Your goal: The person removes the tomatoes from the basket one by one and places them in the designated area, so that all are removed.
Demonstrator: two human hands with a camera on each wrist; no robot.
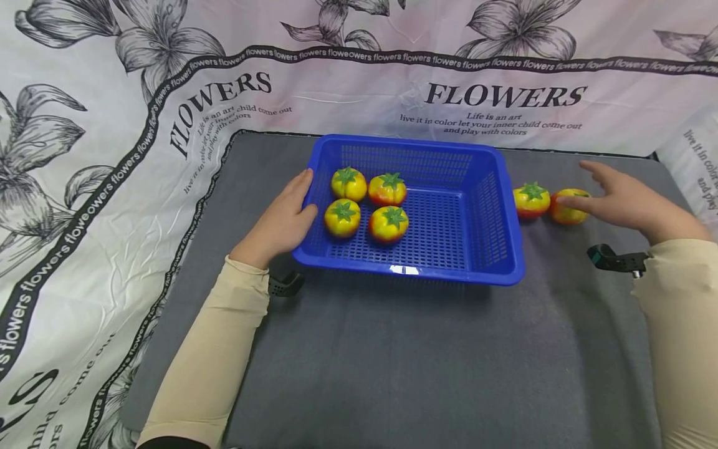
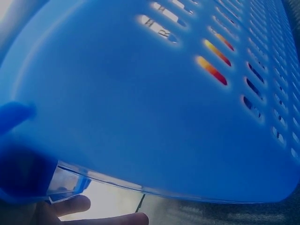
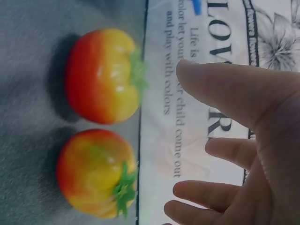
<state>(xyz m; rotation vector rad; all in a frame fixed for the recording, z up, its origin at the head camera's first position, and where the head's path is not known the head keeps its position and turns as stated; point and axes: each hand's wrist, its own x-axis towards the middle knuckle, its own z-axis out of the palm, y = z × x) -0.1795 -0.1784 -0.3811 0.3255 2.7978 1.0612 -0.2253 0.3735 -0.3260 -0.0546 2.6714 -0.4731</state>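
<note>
A blue plastic basket (image 1: 437,265) stands on the grey table, with several yellow-red toy tomatoes (image 1: 389,225) grouped in its left half. My left hand (image 1: 282,219) rests against the basket's left rim, fingers fairly straight along it; the left wrist view shows mostly the slotted blue wall and some fingertips (image 2: 126,219). Beyond the basket's right side lie two more toy tomatoes, a nearer one (image 1: 531,201) and another (image 1: 568,206) beside it. Over the outer one hovers my right hand (image 1: 631,198), thumb and fingers spread, holding nothing. A gap shows between that hand and both tomatoes (image 3: 105,76) in the right wrist view.
White cloth (image 1: 348,112) printed with flowers and lettering rises behind the table and along its left side. Grey tabletop (image 1: 404,362) stretches in front of the basket. A small dark wrist camera (image 1: 614,257) sits below the right hand.
</note>
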